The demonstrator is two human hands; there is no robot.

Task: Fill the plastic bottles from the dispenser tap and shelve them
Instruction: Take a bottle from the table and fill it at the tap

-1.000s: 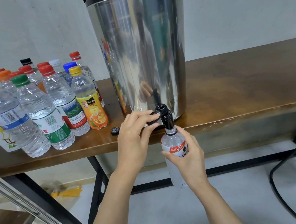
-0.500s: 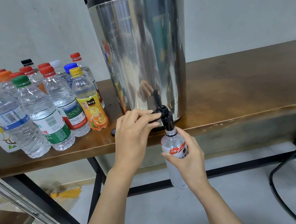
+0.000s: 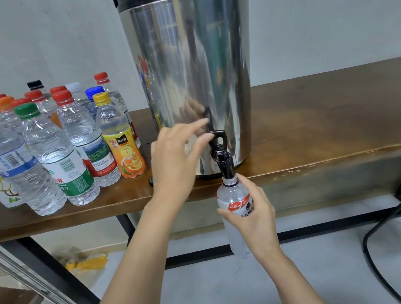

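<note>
On the near edge of a brown wooden table [image 3: 332,119]: one stainless-steel drum dispenser [image 3: 193,74] with a black lid, upright, its black tap [image 3: 225,167] overhanging the edge and its lever [image 3: 219,137] standing up. One clear plastic bottle [image 3: 232,196] with a red-and-white label, uncapped and upright, held below table level with its mouth fitted up around the tap spout. Right hand [image 3: 256,216]: wrapped round the labelled body of this bottle, grasping it from the right. Left hand [image 3: 177,160]: fingers extended and loose, grasping nothing, fingertips just beside the lever on its left; contact cannot be told. Left part of the table: a close cluster of capped bottles, upright, among them a green-capped water bottle [image 3: 57,157] at the near side and a yellow-capped orange-juice bottle [image 3: 120,143] nearest the dispenser, with red, blue, orange, white and black caps behind. One small black cap [image 3: 151,180] on the table, largely hidden behind the left wrist. Floor: a yellow wrapper [image 3: 88,262] under the table at left; a black chair base [image 3: 399,221] at right.
</note>
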